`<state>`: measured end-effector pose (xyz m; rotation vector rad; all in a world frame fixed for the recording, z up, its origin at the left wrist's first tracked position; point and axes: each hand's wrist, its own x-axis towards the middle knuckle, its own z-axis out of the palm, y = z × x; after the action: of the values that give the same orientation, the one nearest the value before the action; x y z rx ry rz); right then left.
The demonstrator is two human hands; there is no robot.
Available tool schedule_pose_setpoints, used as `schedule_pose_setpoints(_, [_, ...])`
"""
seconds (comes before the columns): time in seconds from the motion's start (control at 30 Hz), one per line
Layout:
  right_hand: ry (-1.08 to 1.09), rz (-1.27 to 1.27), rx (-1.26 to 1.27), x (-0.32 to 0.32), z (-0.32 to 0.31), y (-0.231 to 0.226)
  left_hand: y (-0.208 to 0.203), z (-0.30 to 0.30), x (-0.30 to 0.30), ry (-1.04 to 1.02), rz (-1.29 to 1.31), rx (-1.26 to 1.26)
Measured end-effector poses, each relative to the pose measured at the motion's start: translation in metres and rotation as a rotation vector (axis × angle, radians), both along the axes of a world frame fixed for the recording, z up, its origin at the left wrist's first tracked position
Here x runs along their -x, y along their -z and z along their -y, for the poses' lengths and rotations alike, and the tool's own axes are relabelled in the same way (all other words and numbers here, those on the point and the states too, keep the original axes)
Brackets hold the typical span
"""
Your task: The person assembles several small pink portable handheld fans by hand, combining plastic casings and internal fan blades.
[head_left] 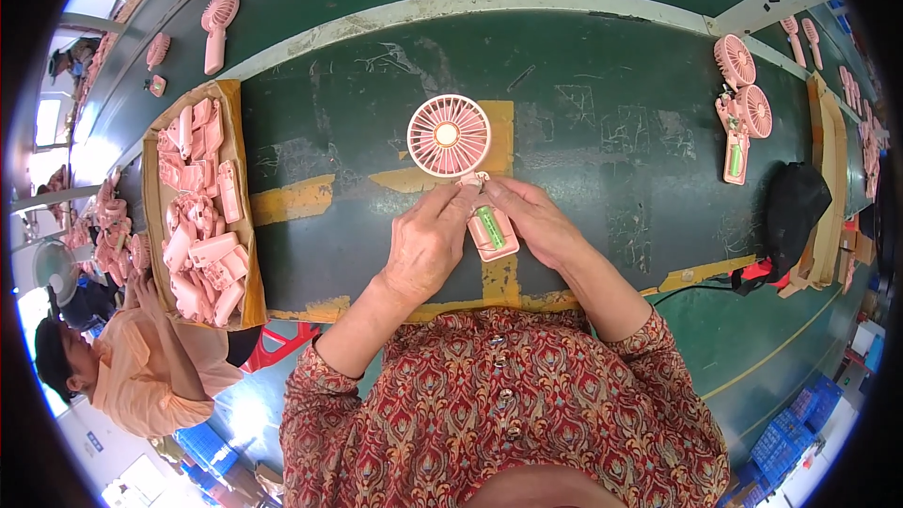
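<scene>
A pink handheld fan (450,135) lies on the dark green table in front of me, its round grille pointing away. The handle stands open and shows a green battery (490,227) inside. My left hand (430,234) closes on the left side of the fan's neck, fingers pinched near the top of the handle. From the right, my right hand (538,218) grips the same spot, its thumb and finger meeting at the joint. Any small part between the fingertips is hidden.
At left, a cardboard box (254,254) holds many pink plastic shells. Open-handled fans (736,136) lie at the right, near a black cloth bag (796,212). A finished-looking fan (217,33) rests beyond the pale rail (470,2). A co-worker (150,367) sits at lower left.
</scene>
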<state>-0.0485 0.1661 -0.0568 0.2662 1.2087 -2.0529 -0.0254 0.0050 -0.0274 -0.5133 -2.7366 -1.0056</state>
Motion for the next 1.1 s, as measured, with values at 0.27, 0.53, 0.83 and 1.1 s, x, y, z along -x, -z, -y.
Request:
schedule_pose_setpoints(0.27, [-0.183, -0.216, -0.025, -0.001, -0.005, 0.002, -0.002, 0.0, 0.001, 0.092, -0.018, 0.173])
schedule_pose_setpoints(0.53, [-0.148, -0.238, -0.029, 0.002, -0.005, -0.003, -0.006, 0.0, 0.008, 0.155, -0.002, 0.146])
schedule_pose_setpoints(0.83, [-0.087, 0.002, 0.021, 0.01, 0.0, -0.006, -0.002, 0.03, 0.003, 0.135, -0.025, -0.058])
schedule_pose_setpoints(1.1, [0.01, -0.026, -0.011, -0.001, 0.018, 0.001, 0.005, 0.018, -0.014, 0.002, -0.091, -0.118])
